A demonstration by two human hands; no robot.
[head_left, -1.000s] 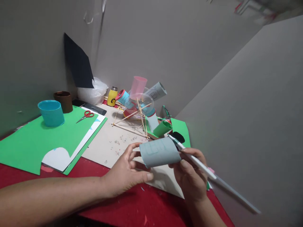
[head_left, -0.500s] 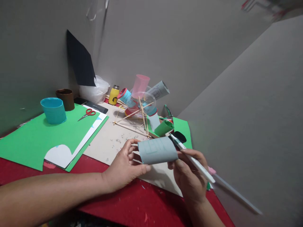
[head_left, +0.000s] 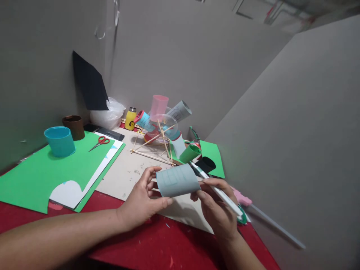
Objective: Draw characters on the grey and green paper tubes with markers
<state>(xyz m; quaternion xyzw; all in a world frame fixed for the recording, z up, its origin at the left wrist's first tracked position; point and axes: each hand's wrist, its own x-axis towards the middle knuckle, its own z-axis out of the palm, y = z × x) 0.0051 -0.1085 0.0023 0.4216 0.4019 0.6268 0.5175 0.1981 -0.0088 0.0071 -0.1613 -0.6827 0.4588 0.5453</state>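
Note:
A grey-blue paper tube [head_left: 177,180] with faint drawn lines on its side is held between both hands above the table. My left hand [head_left: 143,198] is closed around its left end, thumb along the lower edge. At the right end, my right hand [head_left: 219,210] pinches the tube's edge and also grips a white marker [head_left: 225,198] with a green tip. The marker slants up to the left, its tip near the tube's top right edge. Behind stands a wooden-stick frame [head_left: 165,142] bearing a clear plastic disc and several coloured paper tubes.
On green sheets [head_left: 25,176] at the left are a blue tube [head_left: 60,142], a brown tube [head_left: 74,127] and red-handled scissors [head_left: 99,143]. A yellow jar [head_left: 130,119] and white plastic bag [head_left: 108,114] stand behind. A black tube [head_left: 206,164] and a pink glue gun [head_left: 242,197] are right.
The view has shifted slightly, so the table items sit lower and further left. Both hands keep hold of the paper tube, which tilts up a little more at its right end.

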